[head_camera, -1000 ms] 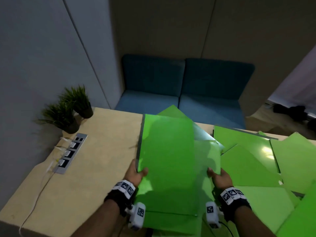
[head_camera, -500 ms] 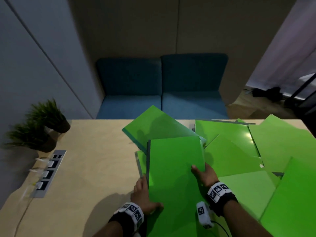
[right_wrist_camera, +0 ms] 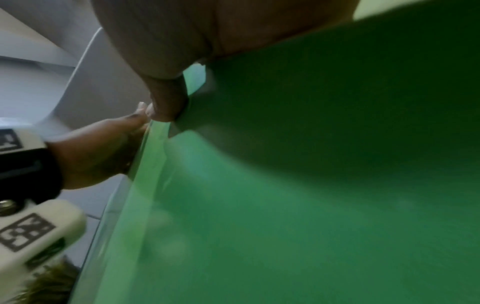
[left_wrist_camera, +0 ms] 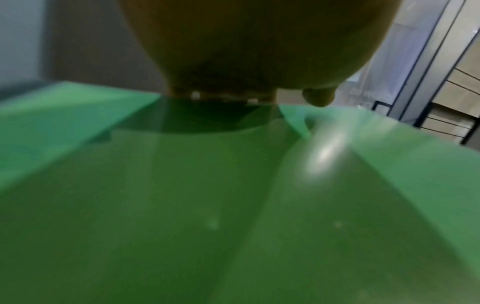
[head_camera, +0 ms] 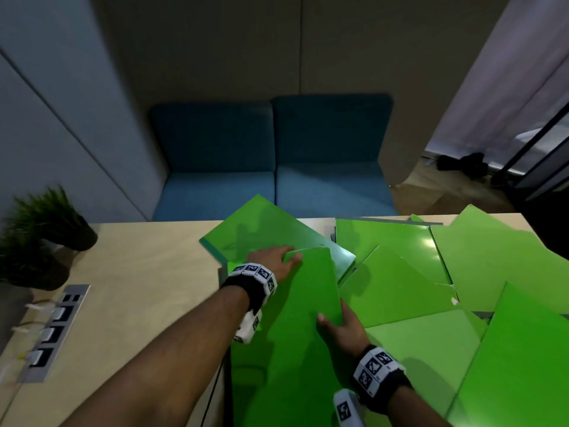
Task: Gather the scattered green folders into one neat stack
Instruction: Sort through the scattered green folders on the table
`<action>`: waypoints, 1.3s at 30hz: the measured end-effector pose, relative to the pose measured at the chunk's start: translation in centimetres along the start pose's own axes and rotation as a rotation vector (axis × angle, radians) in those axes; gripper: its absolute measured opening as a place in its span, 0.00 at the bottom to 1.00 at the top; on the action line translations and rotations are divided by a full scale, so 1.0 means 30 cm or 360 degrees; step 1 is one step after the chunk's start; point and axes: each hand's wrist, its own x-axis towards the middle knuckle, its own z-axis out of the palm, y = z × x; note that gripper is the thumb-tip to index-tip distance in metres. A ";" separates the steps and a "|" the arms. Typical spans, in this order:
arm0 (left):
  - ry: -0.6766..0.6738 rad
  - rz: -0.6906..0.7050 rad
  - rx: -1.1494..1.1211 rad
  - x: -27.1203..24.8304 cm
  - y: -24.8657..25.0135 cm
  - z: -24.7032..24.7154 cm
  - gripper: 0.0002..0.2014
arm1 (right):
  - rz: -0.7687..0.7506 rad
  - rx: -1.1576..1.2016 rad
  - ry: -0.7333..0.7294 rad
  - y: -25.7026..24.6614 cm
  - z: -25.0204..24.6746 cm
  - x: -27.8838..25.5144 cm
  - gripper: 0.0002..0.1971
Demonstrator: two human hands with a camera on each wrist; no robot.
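Note:
The top green folder (head_camera: pixel 301 318) lies lengthwise in front of me on a pile of other green folders. My left hand (head_camera: pixel 277 257) reaches to its far left corner, fingers stretched over the corner and touching it. In the left wrist view the left hand (left_wrist_camera: pixel 246 51) hovers over the folder (left_wrist_camera: pixel 233 205). My right hand (head_camera: pixel 335 328) grips the folder's right edge with the thumb on top. The right wrist view shows that thumb (right_wrist_camera: pixel 166 102) pressed on the folder (right_wrist_camera: pixel 285 205). Another folder (head_camera: pixel 271 229) lies skewed behind it. Several scattered folders (head_camera: pixel 400 288) overlap to the right.
The light wooden table (head_camera: pixel 138 288) has bare surface on its left half. Two potted plants (head_camera: pixel 46 217) and a socket strip (head_camera: pixel 52 331) sit at the left edge. A blue sofa (head_camera: pixel 277 186) stands beyond the far edge.
My left hand has moved from the folder's near left edge up to its far left corner. My right hand has slid back along the right edge. The folder now lies slightly turned.

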 end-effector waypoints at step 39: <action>0.0673 -0.1461 -0.2091 -0.622 -0.749 0.431 0.28 | -0.0219 -0.2334 0.0510 -0.329 0.016 0.462 0.41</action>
